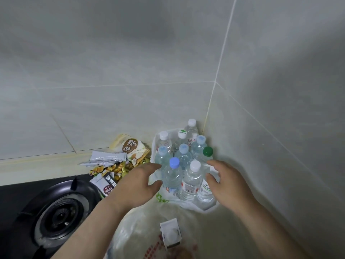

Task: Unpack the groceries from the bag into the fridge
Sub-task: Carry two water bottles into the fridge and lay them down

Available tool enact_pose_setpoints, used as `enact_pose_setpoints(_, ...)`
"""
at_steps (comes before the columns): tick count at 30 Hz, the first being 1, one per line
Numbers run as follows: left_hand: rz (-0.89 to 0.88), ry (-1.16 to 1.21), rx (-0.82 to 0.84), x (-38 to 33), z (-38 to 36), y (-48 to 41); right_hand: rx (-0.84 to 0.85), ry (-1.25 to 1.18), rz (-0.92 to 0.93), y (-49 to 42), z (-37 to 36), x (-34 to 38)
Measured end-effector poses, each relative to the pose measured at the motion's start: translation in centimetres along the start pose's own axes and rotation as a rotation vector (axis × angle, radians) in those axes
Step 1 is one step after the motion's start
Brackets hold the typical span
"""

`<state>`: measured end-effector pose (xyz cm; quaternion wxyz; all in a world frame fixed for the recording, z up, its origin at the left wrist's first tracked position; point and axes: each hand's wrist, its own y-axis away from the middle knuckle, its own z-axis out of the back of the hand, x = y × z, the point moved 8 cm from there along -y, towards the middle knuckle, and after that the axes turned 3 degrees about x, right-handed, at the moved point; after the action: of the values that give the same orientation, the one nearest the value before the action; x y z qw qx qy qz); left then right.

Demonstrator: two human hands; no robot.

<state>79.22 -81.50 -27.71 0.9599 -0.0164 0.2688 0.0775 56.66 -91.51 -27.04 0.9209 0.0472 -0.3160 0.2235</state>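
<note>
A white plastic bag sits in the counter corner, pulled down around several upright water bottles. The nearest are a blue-capped bottle, a white-capped bottle and a green-capped bottle. My left hand hovers at the cluster's left side, fingers spread beside the blue-capped bottle. My right hand hovers at the right side, fingers loosely curved next to the green-capped bottle. Neither hand grips anything. No fridge is in view.
A pile of snack packets lies left of the bottles against the tiled wall. A black gas burner fills the lower left. A clear plastic bag with a small white box lies at the bottom centre.
</note>
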Motion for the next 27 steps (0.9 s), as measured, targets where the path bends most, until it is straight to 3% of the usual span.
enact_pose_setpoints(6,-0.011,-0.002,-0.011,0.2,-0.2,-2.2,-0.001,0.032,0.056,-1.8,-0.7,0.0)
enact_pose_setpoints(11,-0.018,0.045,-0.082,0.0,1.4,-4.7,-0.119,0.075,0.143,-4.3,0.4,1.8)
enact_pose_setpoints(18,0.045,0.208,-0.201,1.4,4.1,-10.8,-0.043,0.017,0.157,-12.4,0.6,4.4)
enact_pose_setpoints(27,0.17,0.236,0.009,4.3,0.9,-15.7,0.115,0.004,-0.025,-20.7,-1.7,2.0)
